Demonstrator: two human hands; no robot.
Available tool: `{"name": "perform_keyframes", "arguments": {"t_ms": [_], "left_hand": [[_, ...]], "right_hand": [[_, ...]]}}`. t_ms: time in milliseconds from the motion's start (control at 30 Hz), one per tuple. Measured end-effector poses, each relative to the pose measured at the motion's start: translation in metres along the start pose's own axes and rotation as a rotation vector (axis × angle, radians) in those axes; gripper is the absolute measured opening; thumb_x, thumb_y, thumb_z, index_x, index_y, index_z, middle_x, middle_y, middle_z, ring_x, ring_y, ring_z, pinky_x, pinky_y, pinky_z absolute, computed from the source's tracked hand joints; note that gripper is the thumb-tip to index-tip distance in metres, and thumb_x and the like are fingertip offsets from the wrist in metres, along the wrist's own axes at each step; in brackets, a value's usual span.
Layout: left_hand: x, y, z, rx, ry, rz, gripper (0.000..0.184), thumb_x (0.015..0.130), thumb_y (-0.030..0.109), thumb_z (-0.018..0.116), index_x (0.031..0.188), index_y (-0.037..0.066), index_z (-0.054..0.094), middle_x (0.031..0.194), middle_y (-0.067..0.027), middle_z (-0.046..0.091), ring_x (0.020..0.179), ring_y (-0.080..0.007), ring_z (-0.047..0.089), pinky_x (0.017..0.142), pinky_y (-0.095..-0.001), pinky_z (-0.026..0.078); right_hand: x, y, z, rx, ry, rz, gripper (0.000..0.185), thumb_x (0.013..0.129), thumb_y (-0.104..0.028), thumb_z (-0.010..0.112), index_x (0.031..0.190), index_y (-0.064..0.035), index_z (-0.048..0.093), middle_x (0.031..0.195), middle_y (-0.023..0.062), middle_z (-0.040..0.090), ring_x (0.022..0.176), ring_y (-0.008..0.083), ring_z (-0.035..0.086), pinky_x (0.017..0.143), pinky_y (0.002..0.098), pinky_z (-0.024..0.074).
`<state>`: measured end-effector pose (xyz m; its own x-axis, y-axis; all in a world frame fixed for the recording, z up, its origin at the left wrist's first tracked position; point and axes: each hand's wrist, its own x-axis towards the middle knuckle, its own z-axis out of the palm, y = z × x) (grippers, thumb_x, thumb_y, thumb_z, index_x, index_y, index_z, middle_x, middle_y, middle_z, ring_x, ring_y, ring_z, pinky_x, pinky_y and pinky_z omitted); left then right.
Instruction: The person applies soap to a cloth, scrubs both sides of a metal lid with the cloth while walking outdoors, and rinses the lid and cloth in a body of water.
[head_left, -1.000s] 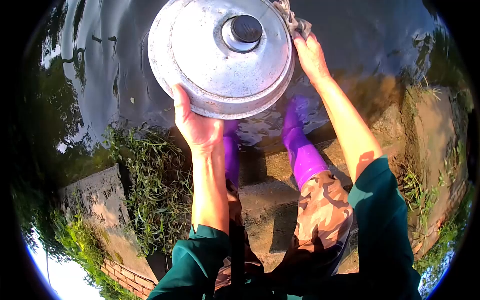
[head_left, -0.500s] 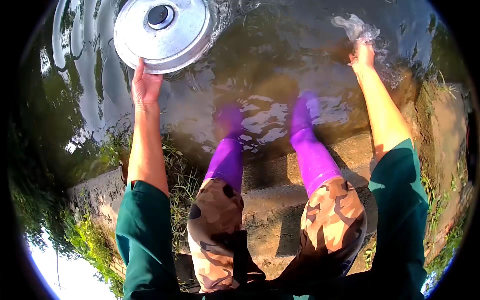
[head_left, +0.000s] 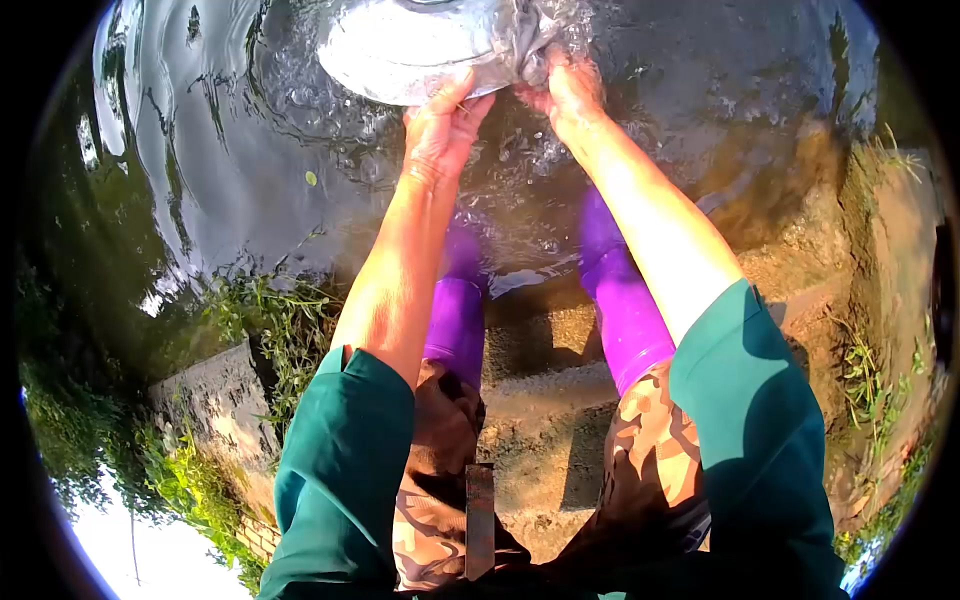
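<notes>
A round silvery metal pot lid [head_left: 410,50] lies tilted at the water's surface at the top of the head view, its upper part cut off by the frame. My left hand [head_left: 445,125] grips its near rim, thumb on top. Close against the lid's right side is my right hand [head_left: 570,95], its fingers curled at a crumpled, wet greyish cloth-like piece [head_left: 528,40]. Splashing water partly hides that piece and the fingertips.
My legs, in purple boots [head_left: 625,310], stand on concrete steps [head_left: 545,400] that go down into murky water [head_left: 700,130]. Grass [head_left: 285,310] and a low concrete block [head_left: 220,400] border the left side. An earthen bank [head_left: 895,260] rises at the right.
The lid has moved right and up, partly out of view, with my left hand. My right hand has swung left from the far right water to the lid's right side.
</notes>
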<state>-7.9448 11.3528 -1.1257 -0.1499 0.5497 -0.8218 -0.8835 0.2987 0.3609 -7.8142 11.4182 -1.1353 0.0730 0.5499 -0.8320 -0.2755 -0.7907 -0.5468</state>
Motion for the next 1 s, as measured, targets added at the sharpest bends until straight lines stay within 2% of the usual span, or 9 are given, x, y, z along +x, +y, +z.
{"name": "perform_keyframes", "arguments": {"t_ms": [100,233,433,600,633,733,833,933,1000], "left_hand": [[-0.026,0.028,-0.005,0.170,-0.133,-0.006,0.051,0.081,0.008,0.064,0.126,0.004,0.040,0.120,-0.0099,0.052,0.106,-0.0246,0.055,0.093,-0.0430,0.046],[-0.080,0.107,-0.003,0.197,-0.113,0.061,0.044,0.084,0.009,0.061,0.123,0.000,0.044,0.120,-0.0121,0.053,0.107,-0.0246,0.055,0.094,-0.0413,0.044],[-0.150,0.229,0.018,1.076,0.102,0.612,0.037,0.080,0.017,0.068,0.110,-0.001,0.057,0.104,-0.0106,0.063,0.100,-0.0194,0.057,0.093,-0.0356,0.041],[-0.071,0.187,0.042,1.947,-0.007,1.050,0.032,0.077,0.008,0.060,0.108,0.013,0.059,0.095,-0.0068,0.062,0.085,-0.0253,0.058,0.075,-0.0357,0.047],[-0.040,0.162,0.037,2.006,-0.231,1.281,0.036,0.074,0.004,0.058,0.108,0.016,0.058,0.098,-0.0055,0.060,0.086,-0.0284,0.056,0.074,-0.0373,0.048],[0.018,0.070,0.034,2.035,-0.318,1.279,0.052,0.068,-0.001,0.056,0.116,0.019,0.051,0.117,-0.0010,0.053,0.090,-0.0307,0.054,0.075,-0.0381,0.049],[0.021,0.013,0.050,2.035,-0.426,1.205,0.046,0.065,0.008,0.064,0.109,0.019,0.056,0.118,0.0025,0.053,0.088,-0.0251,0.053,0.078,-0.0369,0.047],[0.016,-0.002,0.052,2.330,-0.581,0.957,0.042,0.070,0.010,0.058,0.111,0.019,0.056,0.125,0.0022,0.049,0.103,-0.0219,0.047,0.096,-0.0439,0.033],[0.019,0.015,0.030,2.281,-0.637,1.160,0.051,0.069,0.009,0.059,0.118,0.023,0.052,0.126,-0.0002,0.048,0.108,-0.0233,0.046,0.096,-0.0436,0.033]], "right_hand": [[0.046,-0.021,-0.022,0.052,0.037,0.001,0.032,0.084,-0.017,0.060,0.112,-0.0086,0.048,0.082,0.0072,0.059,0.066,0.0172,0.059,0.045,0.0300,0.0495],[0.048,-0.084,-0.072,-0.533,0.022,-0.096,0.055,0.082,-0.013,0.061,0.130,-0.0131,0.033,0.093,0.0068,0.061,0.076,0.0205,0.061,0.058,0.0363,0.0533],[0.052,-0.126,-0.203,-0.832,0.389,-0.338,0.040,0.073,0.001,0.054,0.113,-0.0033,0.056,0.096,0.0107,0.063,0.085,0.0167,0.061,0.066,0.0296,0.0507],[0.052,-0.083,-0.160,-0.446,0.206,-0.151,0.024,0.077,-0.018,0.064,0.095,-0.0049,0.057,0.077,0.0044,0.058,0.064,0.0190,0.059,0.054,0.0311,0.0490],[0.036,-0.088,-0.124,-0.345,0.059,0.158,0.028,0.077,-0.025,0.067,0.096,-0.0073,0.057,0.084,0.0052,0.059,0.067,0.0194,0.059,0.056,0.0320,0.0503],[0.032,-0.075,-0.060,-0.389,-0.224,0.196,0.067,0.076,-0.052,0.066,0.128,-0.0150,0.046,0.118,0.0058,0.055,0.100,0.0169,0.056,0.082,0.0343,0.0482],[0.021,-0.065,-0.030,-0.154,-0.452,0.107,0.068,0.070,-0.048,0.073,0.121,-0.0073,0.054,0.125,0.0093,0.051,0.111,0.0219,0.050,0.089,0.0397,0.0419],[0.033,-0.047,-0.039,-0.246,-0.282,0.005,0.043,0.076,-0.022,0.070,0.112,-0.0018,0.056,0.101,0.0102,0.064,0.090,0.0202,0.062,0.075,0.0348,0.0513],[0.038,-0.054,-0.064,-0.250,-0.289,0.006,0.038,0.079,-0.020,0.068,0.110,-0.0007,0.057,0.100,0.0092,0.064,0.089,0.0166,0.062,0.076,0.0304,0.0510]]}}
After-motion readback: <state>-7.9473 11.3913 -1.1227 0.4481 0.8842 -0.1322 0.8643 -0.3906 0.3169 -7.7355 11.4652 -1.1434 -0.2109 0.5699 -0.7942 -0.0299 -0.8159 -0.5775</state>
